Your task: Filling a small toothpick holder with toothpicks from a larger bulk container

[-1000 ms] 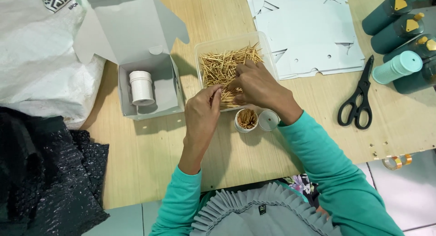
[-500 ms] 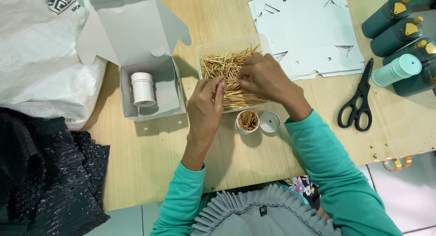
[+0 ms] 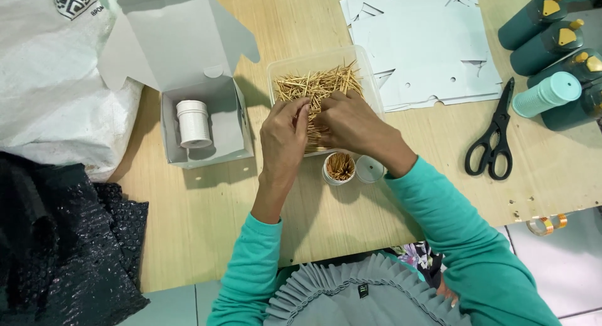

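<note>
Over the middle of the wooden table point(image 3: 207, 238), a clear plastic tub point(image 3: 285, 62) holds a loose heap of toothpicks point(image 3: 316, 84), and both of the person's hands work at its near edge. The left hand point(image 3: 283, 138) has its fingers drawn together, pinching a small bunch of toothpicks against the thumb. The right hand point(image 3: 351, 122) curls over the heap with its fingertips pressed into the sticks beside the left hand's; whether it actually grips any cannot be told, since the fingers hide what lies under them. The two hands touch at the fingertips.

Just in front of the tub, between the forearms, stands a small round container point(image 3: 339, 168) packed with upright toothpicks, and touching it on the right lies its clear round lid point(image 3: 370, 169). Both arms wear teal sleeves point(image 3: 439, 219).

Left of the tub sits an open grey cardboard box point(image 3: 188, 43) with a white cylindrical jar point(image 3: 193, 122) inside. Farther left lie a white plastic sack point(image 3: 44, 87) and a crumpled black bag point(image 3: 56, 238). Right of the tub rests a stack of pale cut paper sheets point(image 3: 420, 43), then black scissors point(image 3: 492, 141), and at the far right several dark green bottles point(image 3: 539, 15) on their sides with a light teal cylinder point(image 3: 545, 94) among them.
</note>
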